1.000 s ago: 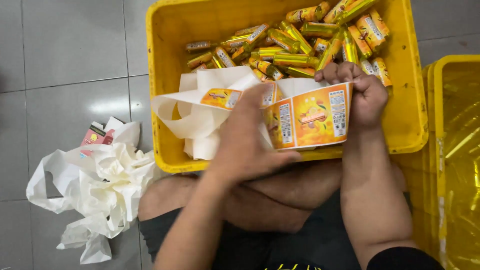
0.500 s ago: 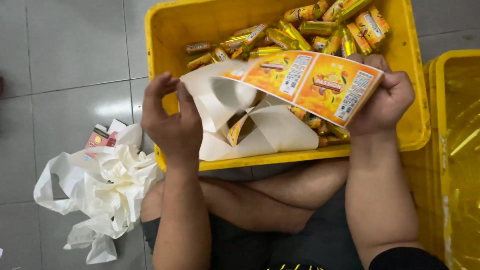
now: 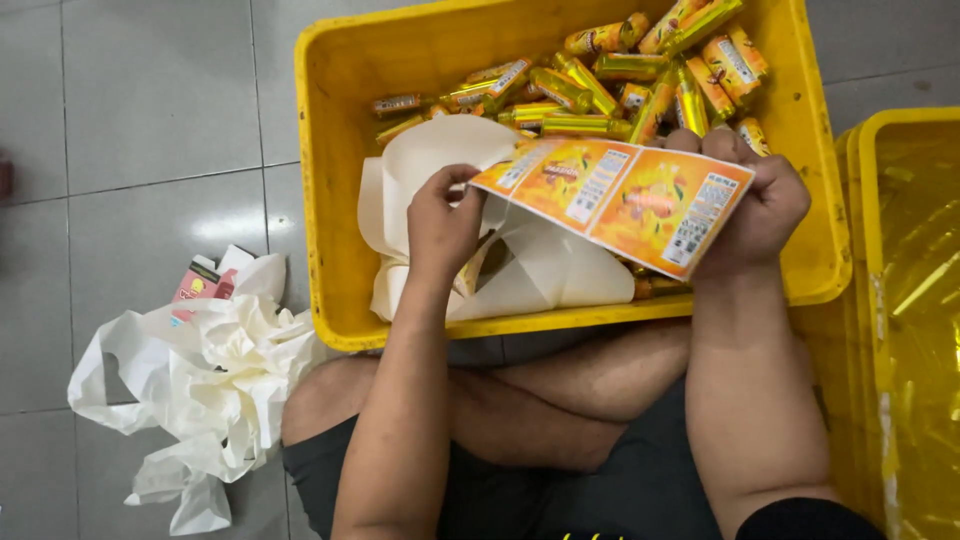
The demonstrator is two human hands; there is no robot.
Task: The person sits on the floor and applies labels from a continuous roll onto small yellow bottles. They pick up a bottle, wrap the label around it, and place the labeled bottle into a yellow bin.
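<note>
A strip of orange printed labels (image 3: 620, 195) stretches across the yellow crate (image 3: 335, 180). My right hand (image 3: 755, 205) grips its right end, thumb under and fingers over. My left hand (image 3: 440, 220) pinches the strip's left end, where it meets the cream backing paper (image 3: 545, 275) that curls into the crate beneath. At the back of the crate lies a heap of small yellow-and-green labelled bottles (image 3: 600, 85).
A pile of crumpled white backing paper (image 3: 215, 375) lies on the grey tiled floor at my left, with a small pink box (image 3: 195, 285) beside it. A second yellow crate (image 3: 915, 330) lined with clear plastic stands at the right. My crossed legs sit below the crate.
The label strip has gone from folded near my right hand to pulled out flat. My left hand dropped to the crate rim, then came back up to the strip's left end.
</note>
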